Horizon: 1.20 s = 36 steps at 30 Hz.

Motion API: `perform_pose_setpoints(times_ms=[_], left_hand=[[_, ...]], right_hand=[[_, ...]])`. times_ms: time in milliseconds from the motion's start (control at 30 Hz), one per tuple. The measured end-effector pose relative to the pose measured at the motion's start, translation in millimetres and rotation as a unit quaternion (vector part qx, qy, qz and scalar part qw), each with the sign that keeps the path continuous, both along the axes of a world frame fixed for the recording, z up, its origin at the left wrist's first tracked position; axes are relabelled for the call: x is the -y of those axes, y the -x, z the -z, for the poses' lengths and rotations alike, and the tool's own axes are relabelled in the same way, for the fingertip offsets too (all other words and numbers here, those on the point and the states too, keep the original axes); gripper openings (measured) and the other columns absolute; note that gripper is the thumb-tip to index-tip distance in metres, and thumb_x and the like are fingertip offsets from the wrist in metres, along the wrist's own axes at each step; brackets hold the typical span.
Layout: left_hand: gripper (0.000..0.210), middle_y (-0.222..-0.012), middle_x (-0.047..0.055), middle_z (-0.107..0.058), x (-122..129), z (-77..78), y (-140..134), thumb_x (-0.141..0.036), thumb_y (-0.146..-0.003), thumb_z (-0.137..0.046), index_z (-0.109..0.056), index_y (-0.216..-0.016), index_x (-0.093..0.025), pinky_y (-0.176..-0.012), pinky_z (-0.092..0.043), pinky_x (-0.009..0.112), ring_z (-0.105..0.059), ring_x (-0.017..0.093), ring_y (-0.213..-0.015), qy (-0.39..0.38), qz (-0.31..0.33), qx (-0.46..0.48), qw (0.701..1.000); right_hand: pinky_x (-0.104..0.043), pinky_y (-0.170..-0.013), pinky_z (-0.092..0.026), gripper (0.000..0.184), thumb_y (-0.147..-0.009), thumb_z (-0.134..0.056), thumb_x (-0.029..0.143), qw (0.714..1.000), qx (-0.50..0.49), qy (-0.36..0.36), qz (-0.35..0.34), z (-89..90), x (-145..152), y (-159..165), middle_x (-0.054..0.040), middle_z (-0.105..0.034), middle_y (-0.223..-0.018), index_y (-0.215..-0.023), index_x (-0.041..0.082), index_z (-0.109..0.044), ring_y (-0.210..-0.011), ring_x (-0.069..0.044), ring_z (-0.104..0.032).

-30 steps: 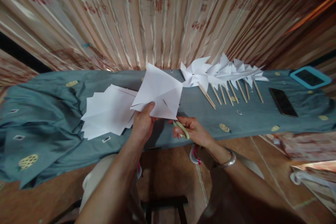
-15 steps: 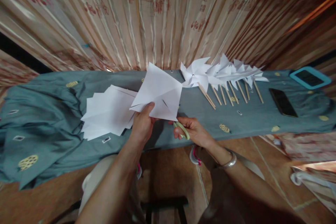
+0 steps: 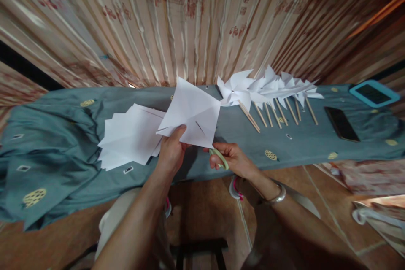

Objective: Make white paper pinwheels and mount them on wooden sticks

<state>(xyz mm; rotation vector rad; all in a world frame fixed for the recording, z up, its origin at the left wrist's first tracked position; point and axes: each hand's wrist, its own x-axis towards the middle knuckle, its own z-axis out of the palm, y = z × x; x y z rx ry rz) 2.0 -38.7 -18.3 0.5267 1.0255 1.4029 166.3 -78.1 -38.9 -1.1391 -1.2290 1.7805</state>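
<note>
My left hand (image 3: pixel 173 145) grips a square sheet of white paper (image 3: pixel 196 109) by its near edge, thumb on top. Slits run inward from two of the sheet's corners. Held in my right hand (image 3: pixel 232 158) is a pair of scissors with pale green handles (image 3: pixel 221 158); the blades are hidden, close to the sheet's near right corner. To the left, a fanned stack of white paper (image 3: pixel 128 135) lies partly behind the held sheet. White paper pinwheels (image 3: pixel 236 88) on wooden sticks (image 3: pixel 249 116) lie in a row at the back right.
A grey-green cloth with pineapple prints (image 3: pixel 69 135) covers the long narrow table. At the right lie a black phone (image 3: pixel 341 123) and a blue-framed tablet-like device (image 3: pixel 375 93). A patterned curtain (image 3: pixel 190 29) hangs behind. Below, a dark stool (image 3: pixel 199 247) stands on the tiled floor.
Almost nothing differs. The held sheet has tilted slightly, its near right corner now a little lower; both hands keep their grips.
</note>
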Motion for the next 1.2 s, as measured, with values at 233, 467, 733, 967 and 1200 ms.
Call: perform_pose_setpoints(times_ms=[233,467,733,967,1200], left_hand=[[0.047,-0.083,0.003,-0.072,0.4,0.1,0.9,-0.027,-0.058,-0.076,-0.064,-0.103,-0.016,-0.062,-0.052,0.028,-0.067,0.019,-0.072,0.003,0.007,0.012,1.0],[0.051,-0.084,0.004,-0.071,1.5,-4.0,2.5,-0.029,-0.056,-0.078,-0.064,-0.103,-0.016,-0.059,-0.049,0.027,-0.065,0.018,-0.07,0.015,0.007,0.004,1.0],[0.046,-0.079,0.001,-0.07,2.6,-0.8,3.5,-0.028,-0.057,-0.079,-0.064,-0.099,-0.016,-0.052,-0.046,0.023,-0.064,0.016,-0.066,0.022,0.01,0.009,1.0],[0.052,-0.085,0.002,-0.072,2.8,-1.9,3.4,-0.027,-0.059,-0.078,-0.064,-0.109,-0.018,-0.059,-0.051,0.025,-0.066,0.017,-0.071,0.009,0.016,0.017,1.0],[0.052,-0.088,0.005,-0.072,2.7,-1.3,3.4,-0.029,-0.06,-0.077,-0.064,-0.109,-0.017,-0.059,-0.052,0.027,-0.066,0.019,-0.072,0.008,0.021,0.005,1.0]], right_hand=[[-0.019,-0.047,-0.039,0.049,-0.061,-0.078,0.06,1.0,0.008,0.0,-0.005,-5.0,-0.9,1.4,0.0044,-0.061,-0.057,-0.074,0.016,-0.06,-0.047,-0.005,-0.049],[-0.019,-0.047,-0.038,0.049,-0.061,-0.078,0.06,1.0,0.003,0.0,-0.008,-1.0,-1.3,1.6,0.004,-0.061,-0.057,-0.071,0.016,-0.06,-0.046,-0.005,-0.049],[-0.019,-0.048,-0.039,0.05,-0.064,-0.077,0.059,1.0,-0.01,-0.008,-0.007,1.2,-1.0,1.4,0.0033,-0.062,-0.058,-0.085,0.015,-0.066,-0.048,-0.006,-0.05],[-0.02,-0.05,-0.039,0.051,-0.068,-0.073,0.061,0.999,-0.037,-0.013,-0.021,1.6,0.2,0.9,0.0018,-0.063,-0.061,-0.087,0.014,-0.067,-0.05,-0.007,-0.05],[-0.019,-0.048,-0.038,0.05,-0.066,-0.075,0.061,0.998,-0.055,-0.005,-0.012,0.9,0.8,2.2,0.0032,-0.061,-0.057,-0.081,0.014,-0.065,-0.047,-0.005,-0.048]])
